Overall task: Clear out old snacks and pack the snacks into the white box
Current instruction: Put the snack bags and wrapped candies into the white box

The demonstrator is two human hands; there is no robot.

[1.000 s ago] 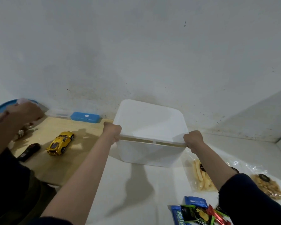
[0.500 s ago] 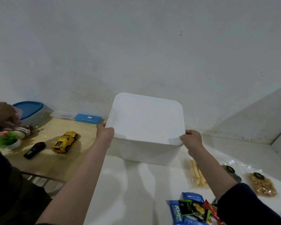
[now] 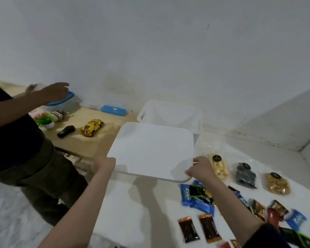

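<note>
left hand grip: clamped on white lid near corner | right hand grip: pinches other corner | white box: front hidden behind lid

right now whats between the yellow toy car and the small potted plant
In the head view, a black toy car lies between the yellow toy car and the potted plant.
</note>
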